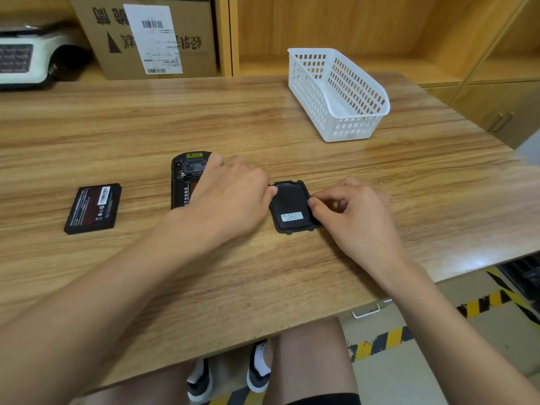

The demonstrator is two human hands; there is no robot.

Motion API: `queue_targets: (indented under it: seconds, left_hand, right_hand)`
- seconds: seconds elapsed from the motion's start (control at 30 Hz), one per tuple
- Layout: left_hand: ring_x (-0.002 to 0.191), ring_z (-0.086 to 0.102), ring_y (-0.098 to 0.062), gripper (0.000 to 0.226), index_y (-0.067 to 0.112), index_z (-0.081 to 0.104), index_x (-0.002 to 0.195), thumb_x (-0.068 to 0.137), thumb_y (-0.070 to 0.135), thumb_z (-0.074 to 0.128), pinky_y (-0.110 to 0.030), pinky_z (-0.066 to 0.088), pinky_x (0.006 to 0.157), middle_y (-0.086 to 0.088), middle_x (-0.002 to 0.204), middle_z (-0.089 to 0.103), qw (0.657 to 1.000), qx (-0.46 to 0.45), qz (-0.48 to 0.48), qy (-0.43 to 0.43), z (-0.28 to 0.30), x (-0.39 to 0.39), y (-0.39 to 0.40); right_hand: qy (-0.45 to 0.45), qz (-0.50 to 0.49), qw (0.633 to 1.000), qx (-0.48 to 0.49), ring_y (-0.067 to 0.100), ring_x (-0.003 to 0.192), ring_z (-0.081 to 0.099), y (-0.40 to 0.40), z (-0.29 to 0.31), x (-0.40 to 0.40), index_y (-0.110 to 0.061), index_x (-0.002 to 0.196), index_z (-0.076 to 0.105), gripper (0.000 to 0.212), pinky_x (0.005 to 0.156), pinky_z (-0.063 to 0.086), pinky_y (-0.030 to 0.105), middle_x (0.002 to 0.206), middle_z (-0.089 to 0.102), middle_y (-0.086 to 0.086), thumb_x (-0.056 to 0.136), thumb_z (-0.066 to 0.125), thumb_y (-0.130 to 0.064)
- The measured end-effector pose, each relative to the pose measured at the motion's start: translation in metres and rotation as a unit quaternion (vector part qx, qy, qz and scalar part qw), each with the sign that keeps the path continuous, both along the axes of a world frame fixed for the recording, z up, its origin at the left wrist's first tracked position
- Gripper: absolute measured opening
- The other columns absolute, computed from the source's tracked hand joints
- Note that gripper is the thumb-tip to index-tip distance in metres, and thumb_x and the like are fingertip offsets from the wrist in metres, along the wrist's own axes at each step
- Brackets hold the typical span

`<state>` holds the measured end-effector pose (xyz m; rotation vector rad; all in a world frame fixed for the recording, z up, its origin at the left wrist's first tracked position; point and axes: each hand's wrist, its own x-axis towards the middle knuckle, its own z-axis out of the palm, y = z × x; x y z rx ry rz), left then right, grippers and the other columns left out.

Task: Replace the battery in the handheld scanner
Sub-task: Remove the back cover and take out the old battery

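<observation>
The black handheld scanner (186, 176) lies face down on the wooden table (292, 273), its back open with a battery seated in the bay. My left hand (230, 197) rests over its right side, thumb touching the left edge of the black battery cover (289, 204). The cover lies flat just right of the scanner, inner side up with a small white label. My right hand (359, 211) pinches the cover's right edge between thumb and forefinger. A second black battery (93, 208) lies loose on the table to the left, apart from both hands.
An empty white perforated plastic basket (336, 95) stands at the back right of the table. Behind on the shelf are a cardboard box (152, 39) with a shipping label and a white weighing scale (26, 57). The table's near edge runs diagonally above my knees.
</observation>
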<state>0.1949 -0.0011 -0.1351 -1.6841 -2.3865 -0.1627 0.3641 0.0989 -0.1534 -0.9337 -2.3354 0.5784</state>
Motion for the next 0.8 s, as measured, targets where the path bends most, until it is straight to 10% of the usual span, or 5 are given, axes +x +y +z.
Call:
queue_targets:
  seconds: [0.4,0.6,0.8]
  left_hand:
    - [0.091,0.054,-0.015,0.027,0.028,0.062,0.089,0.096,0.049,0.046,-0.042,0.041,0.089,0.013,0.085,0.060,0.989,0.095,-0.015,-0.111,0.029,-0.013,-0.039]
    - [0.087,0.065,-0.017,0.025,0.025,0.069,0.086,0.085,0.045,0.055,-0.044,0.051,0.083,0.009,0.085,0.071,0.963,0.194,-0.001,-0.188,0.036,-0.048,-0.077]
    - [0.083,0.065,-0.012,0.014,0.023,0.074,0.087,0.082,0.036,0.075,-0.027,0.048,0.076,0.014,0.082,0.069,0.958,0.186,0.026,-0.218,0.026,-0.071,-0.109]
  right_hand:
    - [0.005,0.020,1.000,0.018,0.019,0.110,0.062,-0.003,0.011,-0.003,-0.027,0.101,0.076,0.018,0.095,0.046,0.050,0.109,0.070,-0.011,0.085,0.068,-0.034]
    - [0.018,0.065,0.998,0.020,0.010,0.093,0.059,-0.012,0.024,-0.017,-0.029,0.102,0.076,0.018,0.082,0.036,0.011,0.086,0.061,-0.024,0.085,0.073,-0.026]
    - [0.029,0.120,0.992,-0.005,0.011,0.089,0.060,-0.027,0.033,-0.040,-0.028,0.101,0.077,0.017,0.081,0.041,0.021,0.088,0.065,-0.017,0.084,0.075,-0.028]
